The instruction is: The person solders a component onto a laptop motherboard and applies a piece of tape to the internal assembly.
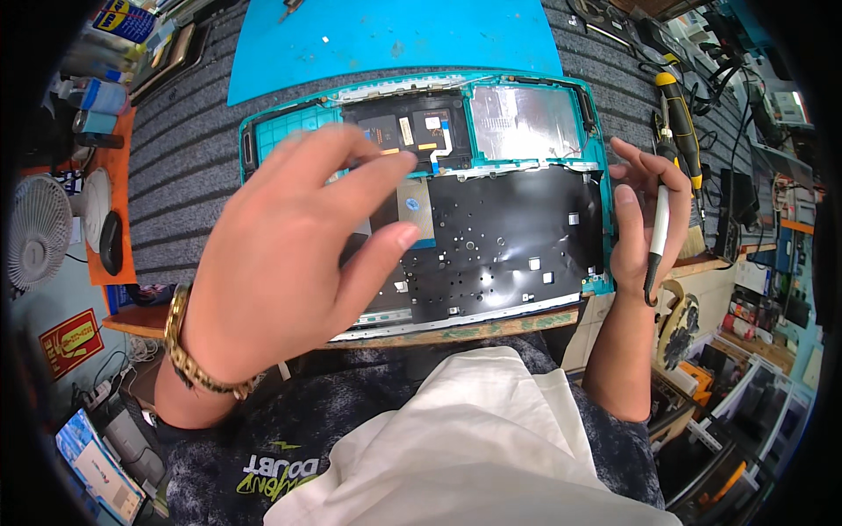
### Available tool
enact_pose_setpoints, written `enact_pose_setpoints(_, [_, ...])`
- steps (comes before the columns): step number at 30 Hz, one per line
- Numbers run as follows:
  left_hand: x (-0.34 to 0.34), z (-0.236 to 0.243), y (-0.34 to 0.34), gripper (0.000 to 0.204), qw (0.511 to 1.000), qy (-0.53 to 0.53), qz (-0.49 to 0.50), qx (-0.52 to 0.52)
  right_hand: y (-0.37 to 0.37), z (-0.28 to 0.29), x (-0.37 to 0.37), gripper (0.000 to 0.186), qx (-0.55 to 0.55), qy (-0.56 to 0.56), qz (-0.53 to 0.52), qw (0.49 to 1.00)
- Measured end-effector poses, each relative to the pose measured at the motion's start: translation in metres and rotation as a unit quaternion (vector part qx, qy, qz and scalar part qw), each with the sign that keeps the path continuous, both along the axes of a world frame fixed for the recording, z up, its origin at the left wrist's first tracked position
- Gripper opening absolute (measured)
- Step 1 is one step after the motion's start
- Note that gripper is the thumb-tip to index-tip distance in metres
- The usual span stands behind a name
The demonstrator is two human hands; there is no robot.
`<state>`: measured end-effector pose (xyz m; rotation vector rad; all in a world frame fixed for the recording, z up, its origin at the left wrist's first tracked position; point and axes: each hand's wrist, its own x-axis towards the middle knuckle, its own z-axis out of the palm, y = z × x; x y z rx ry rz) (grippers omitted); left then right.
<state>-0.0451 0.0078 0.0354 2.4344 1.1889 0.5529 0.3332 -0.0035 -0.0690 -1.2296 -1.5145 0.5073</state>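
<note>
A teal laptop case part (pixel 600 210) lies underside up at the table's front edge. Across its near half is a black keyboard backing sheet (pixel 491 254); the touchpad's back (pixel 386 112) and a white ribbon cable (pixel 445 140) show on its far half. My left hand (pixel 289 219) hovers over the left side of the part, slightly blurred. Its thumb and forefinger are apart, with nothing seen between them. At the right edge of the part, my right hand (pixel 640 210) holds a slim white tool with a bent black end (pixel 660 223) against its fingers.
A blue mat (pixel 395 44) lies beyond the case part, on a grey ribbed surface (pixel 180 188). Yellow-and-black pliers (pixel 680 131) and a brush (pixel 695 241) lie at the right. Bottles (pixel 96 95) and a white fan (pixel 39 232) stand at the left.
</note>
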Motion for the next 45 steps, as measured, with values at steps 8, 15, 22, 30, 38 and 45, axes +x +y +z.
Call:
enact_pose_setpoints(8, [0.005, -0.023, 0.035, 0.051, 0.994, 0.009, -0.109, 0.02, 0.0, 0.0, 0.0, 0.044, -0.001, 0.011, 0.002, 1.0])
enact_pose_setpoints(15, [0.008, -0.029, 0.03, 0.057, 0.992, 0.06, -0.093, 0.054, -0.001, 0.001, 0.001, 0.044, 0.0, -0.001, 0.003, 1.0])
enact_pose_setpoints(22, [0.011, -0.031, 0.029, 0.049, 0.992, 0.059, -0.077, 0.078, -0.004, 0.001, 0.002, 0.045, -0.018, -0.007, 0.001, 1.0])
enact_pose_setpoints(30, [0.015, -0.034, 0.03, 0.045, 0.991, 0.063, -0.059, 0.102, -0.004, 0.002, 0.003, 0.045, -0.023, -0.01, 0.002, 1.0])
enact_pose_setpoints(38, [0.012, -0.039, 0.037, 0.043, 0.988, 0.075, -0.052, 0.123, -0.004, 0.002, 0.002, 0.045, -0.025, -0.008, -0.001, 1.0])
enact_pose_setpoints(45, [0.013, -0.04, 0.037, 0.044, 0.986, 0.073, -0.054, 0.138, -0.001, 0.0, 0.0, 0.045, 0.001, 0.004, 0.0, 1.0])
